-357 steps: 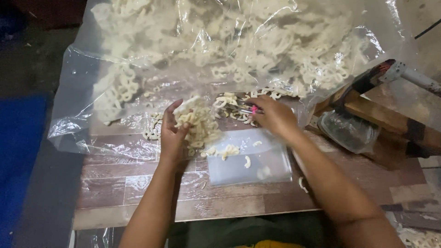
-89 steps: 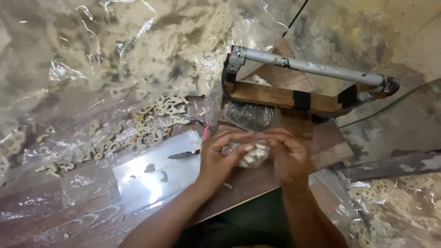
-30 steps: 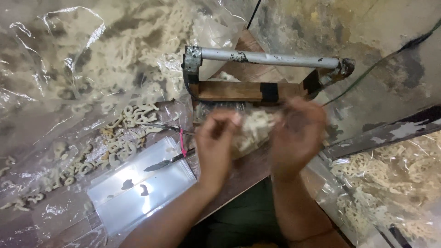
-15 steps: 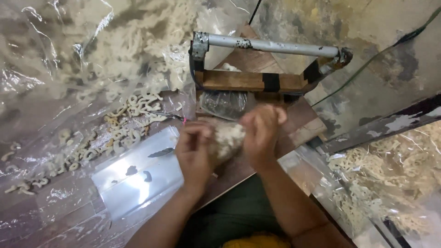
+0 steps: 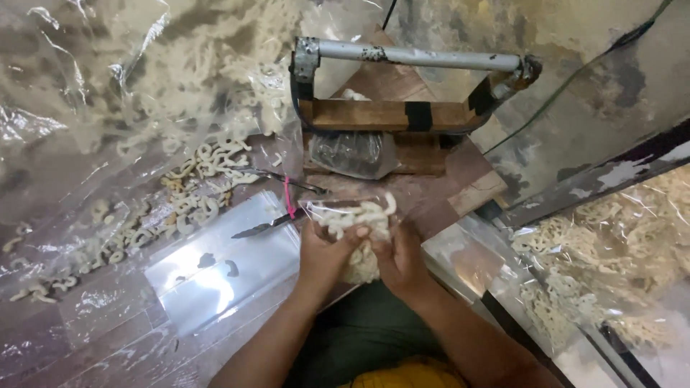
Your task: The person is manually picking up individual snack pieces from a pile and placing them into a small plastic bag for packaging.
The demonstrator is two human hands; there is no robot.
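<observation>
Hands meet over the near edge of the wood-patterned table [image 5: 86, 338], both wrapped around a small clear plastic bag of pale curly crackers [image 5: 356, 223]. The left hand [image 5: 325, 253] grips the bag from the left side, fingers closed on the plastic, and the right hand [image 5: 399, 256] clasps it from the right, thumb and fingers pressed into the lower part. The bag stands roughly upright between them, its open top spread wide and pointing away from the person, crackers showing through the film.

Just left of the hands lies a flat stack of empty clear plastic bags [image 5: 219, 269] with a few dark crumbs on it. A pair of slim metal tongs with a pink band [image 5: 284, 192] rests beyond the stack, near loose pale crackers [image 5: 198, 183] scattered on plastic sheeting. Behind them sits a huge clear plastic sack full of the same crackers [image 5: 158, 79].

Straight ahead of the held bag stands a wooden-based device with a grey metal bar [image 5: 410, 56] across its top, and a crumpled clear bag [image 5: 351, 152] lies against its base. Another large sack of crackers [image 5: 611, 251] fills the right side.
</observation>
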